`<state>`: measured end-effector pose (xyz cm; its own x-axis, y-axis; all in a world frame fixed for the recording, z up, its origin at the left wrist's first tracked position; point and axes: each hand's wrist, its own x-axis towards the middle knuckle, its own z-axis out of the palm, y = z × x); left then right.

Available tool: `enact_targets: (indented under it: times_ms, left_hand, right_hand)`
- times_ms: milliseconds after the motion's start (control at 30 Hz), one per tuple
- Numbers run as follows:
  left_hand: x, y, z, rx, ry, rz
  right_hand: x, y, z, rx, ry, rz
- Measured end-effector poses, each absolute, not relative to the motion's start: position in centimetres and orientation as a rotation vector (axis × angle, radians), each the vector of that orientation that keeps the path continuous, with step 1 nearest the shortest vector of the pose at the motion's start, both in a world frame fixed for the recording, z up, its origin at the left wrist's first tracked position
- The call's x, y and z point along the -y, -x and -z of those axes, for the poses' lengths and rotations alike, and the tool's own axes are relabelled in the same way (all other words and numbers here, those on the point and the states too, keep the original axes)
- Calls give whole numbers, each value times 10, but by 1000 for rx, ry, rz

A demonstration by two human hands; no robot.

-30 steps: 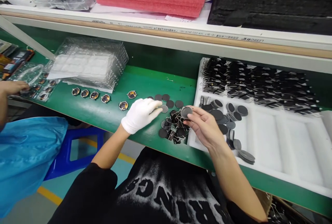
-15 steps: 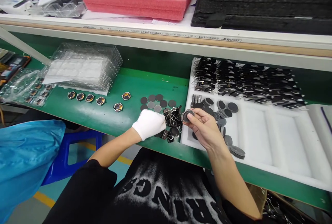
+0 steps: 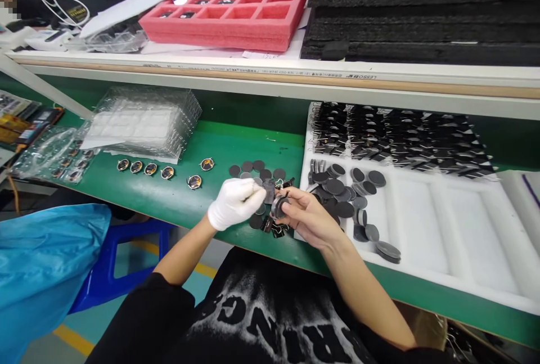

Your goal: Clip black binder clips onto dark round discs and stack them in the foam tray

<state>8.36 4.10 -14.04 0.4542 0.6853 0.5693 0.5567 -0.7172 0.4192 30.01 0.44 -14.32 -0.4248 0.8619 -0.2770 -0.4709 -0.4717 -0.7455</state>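
My left hand (image 3: 237,202), in a white glove, is closed at the fingertips around a dark, blurred piece that looks like a binder clip (image 3: 269,189). Right beside it, my bare right hand (image 3: 310,219) pinches a small stack of round dark discs (image 3: 279,207) between thumb and fingers. Under and around both hands lie black binder clips (image 3: 279,230) and loose grey discs (image 3: 247,166) on the green table (image 3: 223,138). More discs (image 3: 335,186) are heaped on the white foam tray (image 3: 415,229) to the right.
Rows of clipped pieces (image 3: 396,133) fill the tray's back. Round watch-like pieces (image 3: 151,169) and clear plastic trays (image 3: 143,119) are at the left. Above, a shelf edge (image 3: 253,80) crosses the view, bearing a red foam tray (image 3: 219,29). A blue stool (image 3: 95,274) stands lower left.
My right hand has moved left with the discs, off the tray's edge and close to my left hand. My left hand has risen from the clip pile with a dark piece at its fingertips.
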Motion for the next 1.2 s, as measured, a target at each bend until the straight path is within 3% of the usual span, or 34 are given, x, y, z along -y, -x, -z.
enact_targets:
  times_ms: [133, 333, 667, 933, 1200]
  left_hand:
    - [-41, -92, 132, -786, -2398, -856]
    - [-42, -103, 107, -1293, -2294, -492]
    - [-44, -117, 95, -1193, -2297, -218]
    - [-44, -109, 111, -1099, -1954, -359]
    - [-39, -108, 119, -1105, -1791, -318]
  right_hand:
    - [-6, -309, 138, 854, 802, -1956]
    - [-5, -330, 130, 1186, 1086, -1666]
    - [-8, -351, 122, 1639, 1171, -1412]
    - [-20, -355, 123, 800, 1110, -1593]
    - [-25, -346, 128, 824, 1132, -1650]
